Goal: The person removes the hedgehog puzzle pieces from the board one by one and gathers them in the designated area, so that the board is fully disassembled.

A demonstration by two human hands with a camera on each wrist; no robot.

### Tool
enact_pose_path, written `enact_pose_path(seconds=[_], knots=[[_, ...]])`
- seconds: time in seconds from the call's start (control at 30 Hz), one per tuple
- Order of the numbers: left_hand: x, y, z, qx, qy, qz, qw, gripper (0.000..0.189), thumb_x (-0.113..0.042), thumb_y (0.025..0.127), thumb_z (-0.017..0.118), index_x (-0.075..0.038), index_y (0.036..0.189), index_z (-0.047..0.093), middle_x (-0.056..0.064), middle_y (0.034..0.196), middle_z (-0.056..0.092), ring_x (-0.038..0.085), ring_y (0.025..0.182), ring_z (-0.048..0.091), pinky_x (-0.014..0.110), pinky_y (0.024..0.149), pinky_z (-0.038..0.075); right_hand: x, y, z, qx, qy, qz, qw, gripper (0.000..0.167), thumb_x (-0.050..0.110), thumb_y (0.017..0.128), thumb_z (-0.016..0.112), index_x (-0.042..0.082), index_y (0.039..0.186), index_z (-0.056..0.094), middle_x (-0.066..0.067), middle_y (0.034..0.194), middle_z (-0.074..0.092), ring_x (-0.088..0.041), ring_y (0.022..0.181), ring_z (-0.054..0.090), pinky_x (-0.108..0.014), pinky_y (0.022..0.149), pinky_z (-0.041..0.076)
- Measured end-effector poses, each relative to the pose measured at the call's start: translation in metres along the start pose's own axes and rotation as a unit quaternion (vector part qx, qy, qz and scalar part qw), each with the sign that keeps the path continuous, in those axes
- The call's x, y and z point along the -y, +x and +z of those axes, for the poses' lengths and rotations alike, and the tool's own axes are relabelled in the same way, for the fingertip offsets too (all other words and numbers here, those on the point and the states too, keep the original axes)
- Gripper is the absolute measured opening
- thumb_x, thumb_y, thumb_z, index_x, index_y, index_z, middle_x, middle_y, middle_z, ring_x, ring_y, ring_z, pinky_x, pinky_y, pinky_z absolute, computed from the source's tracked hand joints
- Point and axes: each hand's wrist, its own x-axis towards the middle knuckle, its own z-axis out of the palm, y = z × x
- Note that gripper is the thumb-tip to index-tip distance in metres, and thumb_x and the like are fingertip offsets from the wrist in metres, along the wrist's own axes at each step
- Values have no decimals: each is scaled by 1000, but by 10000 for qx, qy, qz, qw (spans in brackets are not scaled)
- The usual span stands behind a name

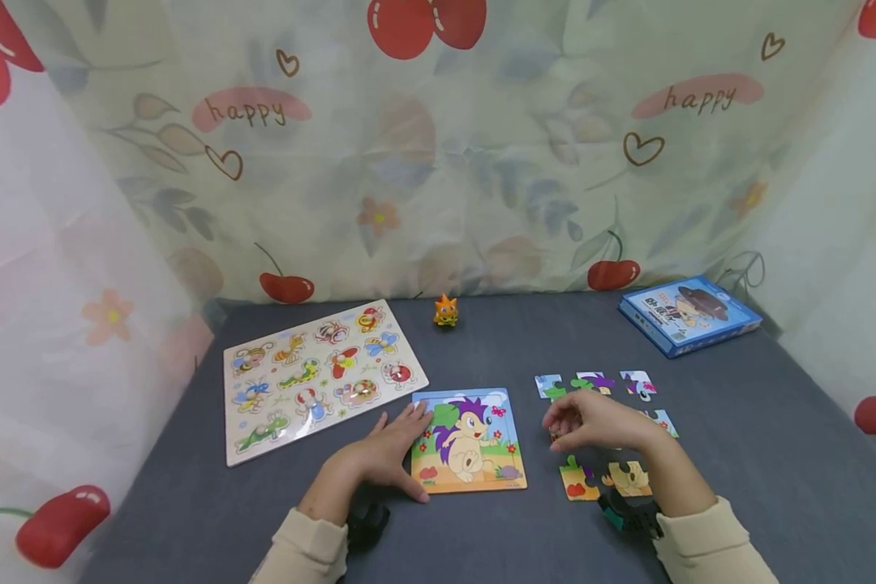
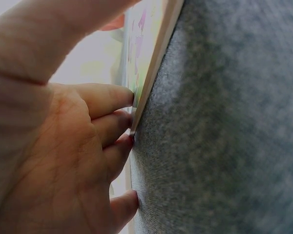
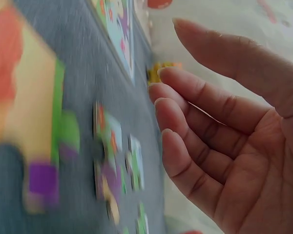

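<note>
My left hand rests at the left edge of a square hedgehog puzzle board, fingers spread. In the left wrist view its fingertips touch the edge of that board. To the board's right, my right hand hovers over loose jigsaw pieces. The right wrist view shows its fingers loosely bent, thumb apart, with nothing held. A puzzle piece with a red patch lies just below that hand, beside a tan piece. Several others lie behind it, including a purple-and-white piece; some are partly hidden by the hand.
A large wooden insect board lies at the left, its corner close to the hedgehog board. At the back stands a small orange-yellow toy figure. A blue box lies at the back right, before a printed curtain.
</note>
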Motion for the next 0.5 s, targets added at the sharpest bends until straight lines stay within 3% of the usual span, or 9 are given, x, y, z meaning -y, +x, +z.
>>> enact_pose_path(seconds=[0.27, 0.5], knots=[[0, -1, -1, -21, -12, 3, 10000, 110, -49, 65, 80, -13, 150, 20, 6, 158, 8, 24, 147, 1, 55, 115, -1, 14, 36, 24, 234, -185, -242, 9993, 24, 15, 77, 75, 1, 95, 66, -9, 85, 64, -12, 72, 54, -20, 66, 50], [0, -1, -1, -22, -38, 46, 10000, 110, -48, 65, 80, -13, 150, 20, 5, 158, 7, 24, 147, 0, 55, 115, -1, 24, 54, 43, 361, -351, -362, 9981, 25, 15, 74, 78, 3, 93, 68, -5, 84, 65, -9, 72, 55, -20, 67, 49]])
